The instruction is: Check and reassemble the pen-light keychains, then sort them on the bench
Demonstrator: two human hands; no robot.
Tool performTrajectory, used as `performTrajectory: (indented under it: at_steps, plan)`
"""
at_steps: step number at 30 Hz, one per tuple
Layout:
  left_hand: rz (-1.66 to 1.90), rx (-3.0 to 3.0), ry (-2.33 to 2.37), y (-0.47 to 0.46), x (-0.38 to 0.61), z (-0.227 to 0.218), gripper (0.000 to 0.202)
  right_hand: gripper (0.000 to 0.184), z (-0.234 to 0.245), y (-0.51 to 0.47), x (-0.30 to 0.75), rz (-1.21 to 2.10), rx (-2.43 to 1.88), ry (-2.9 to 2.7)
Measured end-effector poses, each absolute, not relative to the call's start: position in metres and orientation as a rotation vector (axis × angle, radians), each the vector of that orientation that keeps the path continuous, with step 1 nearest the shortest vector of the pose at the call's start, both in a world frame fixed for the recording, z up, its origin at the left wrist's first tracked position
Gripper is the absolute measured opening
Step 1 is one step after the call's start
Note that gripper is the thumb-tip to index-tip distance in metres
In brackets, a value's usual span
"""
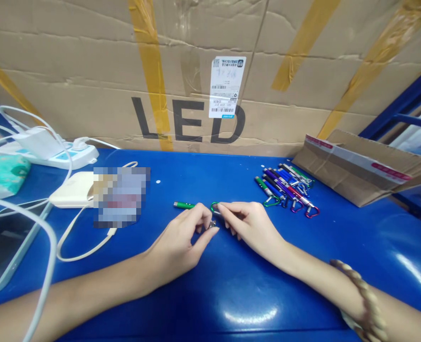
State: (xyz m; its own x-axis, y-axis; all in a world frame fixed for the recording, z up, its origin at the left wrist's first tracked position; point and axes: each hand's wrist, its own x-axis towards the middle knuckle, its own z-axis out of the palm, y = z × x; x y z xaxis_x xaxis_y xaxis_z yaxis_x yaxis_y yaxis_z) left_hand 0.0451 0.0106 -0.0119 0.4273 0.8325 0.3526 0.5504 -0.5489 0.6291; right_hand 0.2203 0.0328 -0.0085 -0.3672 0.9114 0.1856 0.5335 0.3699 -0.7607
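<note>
My left hand (182,240) and my right hand (247,221) meet at the middle of the blue table (231,285). Both pinch a small green keychain flashlight (183,205) that lies on the table. The left fingers close on a small metal end piece beside it. The right fingertips pinch the green carabiner clip (215,207) at its end. A pile of several similar flashlights (286,187) in blue, purple, green and red lies to the right, apart from my hands.
A taped cardboard wall marked LED (191,121) stands behind the table. An open cardboard box (360,166) lies at right. At left are a power strip (53,154), a white power bank (73,190), cables (46,247) and a green tissue pack (2,173).
</note>
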Motion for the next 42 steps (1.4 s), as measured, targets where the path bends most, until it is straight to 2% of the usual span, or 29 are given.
performTrajectory:
  at_steps: [5, 8, 16, 26, 30, 34, 38, 42]
  plan:
    - [0.960, 1.964, 1.128, 0.015, 0.045, -0.007, 0.017, 0.030, -0.011, 0.038, 0.233, 0.369, -1.407, -2.185]
    - [0.973, 1.876, 1.054, 0.016, 0.045, -0.006, 0.015, 0.027, -0.008, 0.037, 0.237, 0.243, -1.423, -2.152]
    - [0.884, 1.850, 0.821, 0.015, 0.044, -0.005, 0.009, 0.017, 0.000, 0.024, 0.225, 0.830, -0.922, -1.943]
    - [0.876, 1.846, 0.826, 0.014, 0.044, -0.011, 0.012, 0.018, 0.000, 0.023, 0.223, 1.120, -1.080, -1.847]
    - [1.033, 2.035, 1.132, 0.016, 0.043, -0.012, 0.011, 0.013, -0.002, 0.025, 0.224, 0.887, -1.164, -1.899]
    - [0.952, 2.290, 1.459, 0.022, 0.039, -0.013, 0.022, 0.008, -0.005, 0.029, 0.229, 0.551, -1.335, -2.006]
    - [0.806, 2.338, 1.619, 0.025, 0.038, -0.015, 0.035, 0.007, -0.006, 0.032, 0.233, 0.493, -1.441, -2.071]
    - [0.732, 2.344, 1.680, 0.024, 0.038, -0.015, 0.033, 0.008, -0.005, 0.033, 0.233, 0.451, -1.444, -2.081]
